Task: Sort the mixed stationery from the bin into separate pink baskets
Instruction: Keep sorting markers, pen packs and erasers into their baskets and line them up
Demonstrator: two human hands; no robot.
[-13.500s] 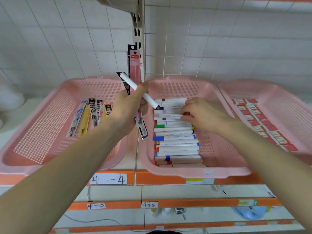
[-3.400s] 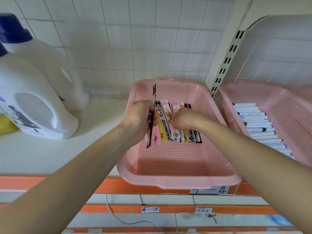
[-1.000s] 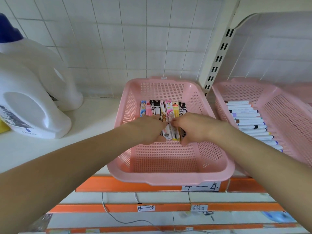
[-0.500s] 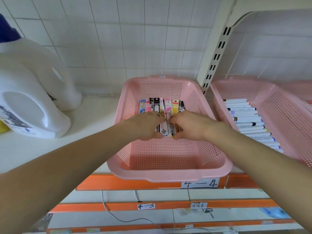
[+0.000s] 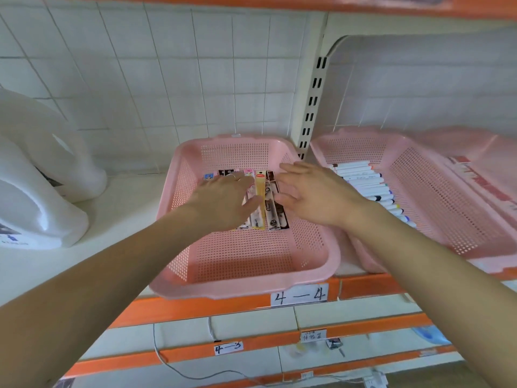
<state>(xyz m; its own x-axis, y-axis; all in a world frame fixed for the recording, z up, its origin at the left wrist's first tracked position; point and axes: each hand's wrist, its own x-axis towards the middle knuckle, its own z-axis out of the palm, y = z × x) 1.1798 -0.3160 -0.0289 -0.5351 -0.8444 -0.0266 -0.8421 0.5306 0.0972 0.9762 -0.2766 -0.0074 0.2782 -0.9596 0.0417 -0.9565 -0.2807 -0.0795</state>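
A pink basket (image 5: 246, 264) sits on the shelf in the middle of the head view. A row of flat refill packets (image 5: 265, 203) lies side by side in its far half. My left hand (image 5: 221, 203) hovers over the left packets with fingers straight and holds nothing. My right hand (image 5: 307, 191) is spread over the right packets, fingers straight, also holding nothing. A yellow packet (image 5: 260, 186) shows between the two hands. To the right, a second pink basket (image 5: 436, 214) holds a row of white markers (image 5: 366, 180).
Large white jugs (image 5: 36, 197) stand on the shelf at the left. A third pink basket (image 5: 486, 186) with red-and-white packs is at the far right. A slotted shelf upright (image 5: 313, 107) rises between the baskets. An orange shelf edge (image 5: 363, 287) carries the label 4—4.
Both hands were curled on the packets' near ends, pushing them together. Now both have opened and lifted off, fingers straight. The packets lie in a tidy row.
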